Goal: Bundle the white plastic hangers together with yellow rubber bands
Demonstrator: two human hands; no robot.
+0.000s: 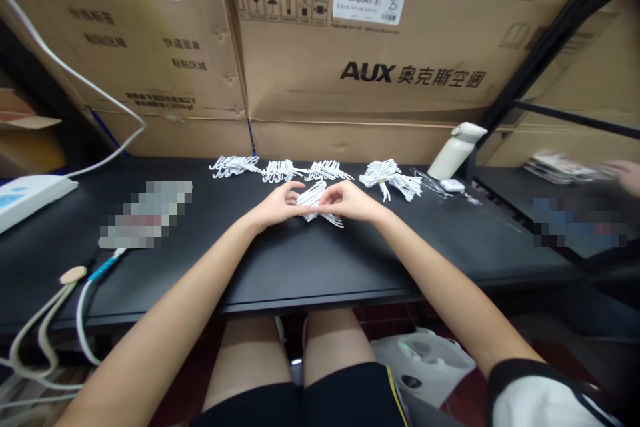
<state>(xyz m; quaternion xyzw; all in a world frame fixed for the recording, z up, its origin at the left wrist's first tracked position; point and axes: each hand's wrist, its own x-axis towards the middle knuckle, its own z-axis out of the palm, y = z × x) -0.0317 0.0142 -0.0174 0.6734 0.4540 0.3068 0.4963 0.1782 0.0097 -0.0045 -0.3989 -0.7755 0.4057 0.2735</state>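
Observation:
My left hand (278,203) and my right hand (345,200) meet at the middle of the black table (280,267). Together they grip a bundle of small white plastic pieces (311,197) with thin prongs, held just above the tabletop. Behind my hands lies a row of similar white bundles: one at the far left (234,165), one left of centre (281,171), one at centre (327,170), and a larger heap on the right (390,178).
Large AUX cardboard boxes (360,47) wall off the back. A white bottle-like device (456,149) stands at the right, a small white case (452,185) beside it. A white power strip (27,195) and cables (60,320) lie left. Another person's hand (625,175) shows far right.

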